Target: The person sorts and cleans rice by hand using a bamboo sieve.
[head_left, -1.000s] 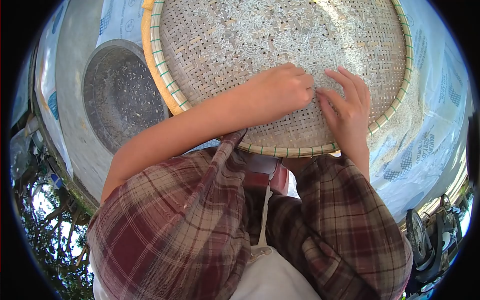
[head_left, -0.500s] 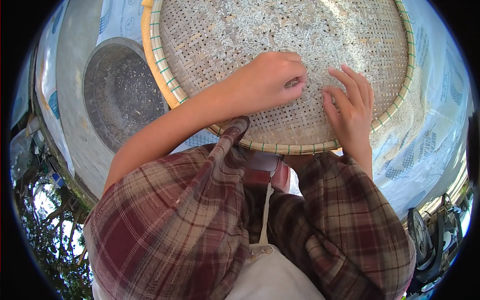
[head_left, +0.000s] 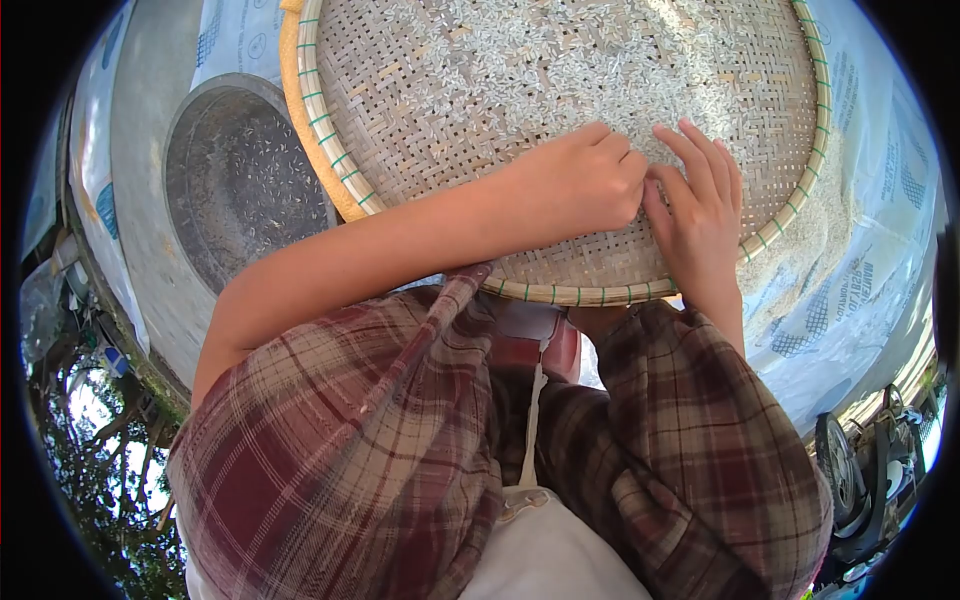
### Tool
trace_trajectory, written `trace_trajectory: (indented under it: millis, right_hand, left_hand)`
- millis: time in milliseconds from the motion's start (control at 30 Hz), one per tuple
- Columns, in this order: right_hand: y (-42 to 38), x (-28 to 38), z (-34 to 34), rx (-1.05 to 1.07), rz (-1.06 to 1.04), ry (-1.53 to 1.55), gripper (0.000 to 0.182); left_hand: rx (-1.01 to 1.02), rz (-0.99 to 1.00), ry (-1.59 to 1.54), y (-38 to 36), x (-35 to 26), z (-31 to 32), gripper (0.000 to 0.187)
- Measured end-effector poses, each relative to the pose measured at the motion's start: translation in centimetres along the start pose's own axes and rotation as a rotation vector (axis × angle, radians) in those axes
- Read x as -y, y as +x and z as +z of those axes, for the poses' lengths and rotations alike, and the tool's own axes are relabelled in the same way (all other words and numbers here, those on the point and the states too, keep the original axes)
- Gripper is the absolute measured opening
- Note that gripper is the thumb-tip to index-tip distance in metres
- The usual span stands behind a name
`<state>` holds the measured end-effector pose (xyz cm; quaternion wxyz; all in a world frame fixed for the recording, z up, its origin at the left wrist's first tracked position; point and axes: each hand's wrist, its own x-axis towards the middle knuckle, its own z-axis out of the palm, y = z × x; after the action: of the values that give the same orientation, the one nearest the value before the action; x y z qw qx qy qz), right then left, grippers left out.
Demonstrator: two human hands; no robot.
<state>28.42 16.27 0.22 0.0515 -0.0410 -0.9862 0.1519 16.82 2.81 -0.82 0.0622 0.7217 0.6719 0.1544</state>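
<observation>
A round woven bamboo tray (head_left: pixel 390 165), its rim bound with green ties, lies in front of me with white rice grains (head_left: pixel 560 75) scattered over it. My left hand (head_left: pixel 597 182) is closed above the near part of the tray, its back towards me and its fingertips hidden. Right beside it is my right hand (head_left: pixel 700 205), with thumb and forefinger tips close together and the other fingers stretched forward. Whatever either hand pinches is too small or hidden to make out. The two hands meet or nearly touch at the fingertips.
Left of the tray stands a dark grey bowl (head_left: pixel 225 190) with some grains in it. A yellow rim (head_left: pixel 305 120) shows beneath the tray's left side. Printed white-blue sacks (head_left: pixel 850 300) spread on the right, with grain on them; a motorbike (head_left: pixel 865 470) stands at lower right.
My left hand has moved right and slightly down, turning its back towards me, up against my right hand. My right hand has barely shifted.
</observation>
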Motion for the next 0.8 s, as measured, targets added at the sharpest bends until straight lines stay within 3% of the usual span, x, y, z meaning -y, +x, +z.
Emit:
trace_trajectory:
  millis: [100, 200, 267, 300, 367, 600, 667, 800]
  right_hand:
    - [0.1, 0.0, 0.1, 0.0, -0.016, -0.007, 0.008]
    - [0.1, 0.0, 0.0, -0.025, -0.03, 0.003, 0.008]
    - [0.0, 0.0, -0.1, -0.043, -0.025, 0.015, 0.008]
    - [0.0, 0.0, -0.2, -0.065, -0.001, 0.035, 0.009]
    - [0.1, -0.1, -0.4, -0.087, 0.025, 0.056, 0.009]
    - [0.6, -0.5, -1.3, -0.206, 0.213, 0.351, 0.008]
    - [0.6, -0.4, -1.7, -0.209, 0.275, 0.424, 0.008]
    - [2.1, 0.8, -2.8, -0.255, 0.219, 0.597, 0.009]
  left_hand:
    - [-0.016, 0.023, 0.114, 0.1, 0.1, 0.2, 0.007]
    - [-0.138, 0.008, -0.102, 0.0, 1.7, -1.0, 0.008]
    - [-0.02, -0.416, -0.772, -0.4, 2.5, -2.4, 0.01]
    - [-0.017, -0.416, -0.772, -0.7, 2.8, -2.4, 0.01]
    - [-0.032, -0.734, -1.301, -1.1, 3.5, -2.3, 0.012]
    - [0.016, -0.813, -1.452, -1.6, 3.8, -2.1, 0.012]
    - [-0.12, -0.805, -1.856, -1.7, 3.7, -1.8, 0.011]
    - [-0.153, -0.827, -2.084, -1.1, 3.3, -2.3, 0.011]
